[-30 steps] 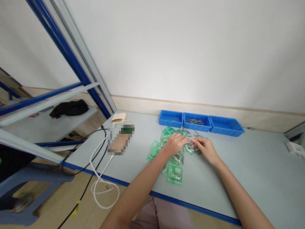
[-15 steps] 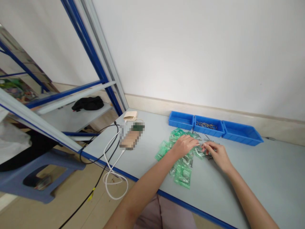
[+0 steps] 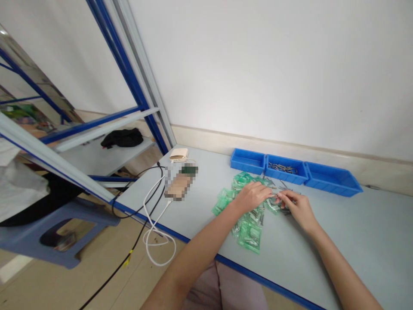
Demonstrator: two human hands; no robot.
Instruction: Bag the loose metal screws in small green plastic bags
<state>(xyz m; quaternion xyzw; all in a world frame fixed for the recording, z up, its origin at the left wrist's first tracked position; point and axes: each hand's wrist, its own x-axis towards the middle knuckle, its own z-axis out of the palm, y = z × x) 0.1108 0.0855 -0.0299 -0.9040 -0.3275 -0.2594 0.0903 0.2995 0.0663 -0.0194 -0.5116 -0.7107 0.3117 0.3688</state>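
Observation:
My left hand (image 3: 254, 197) is closed, reaching over a pile of green-tinted clear plastic bags (image 3: 250, 237) that hold small metal parts. Its fingertips meet those of my right hand (image 3: 295, 206), which is pinched shut just to the right. Between the two hands shows a small thin shiny piece (image 3: 275, 196), screw-like but too small to name surely. Loose screws (image 3: 285, 186) lie on the table behind and beneath the right hand. The hands cover part of the bags and of the loose screws.
Three blue trays stand along the wall: a left tray (image 3: 248, 166), a middle tray (image 3: 287, 176) with long screws in it, and a right tray (image 3: 334, 184). On the left are a blurred-out phone (image 3: 179, 186), a cream-coloured box (image 3: 179, 154), and cables (image 3: 151, 215) hanging over the table edge.
The view has shifted slightly. Both hands stay pinched together over the same spot, with only small finger movements.

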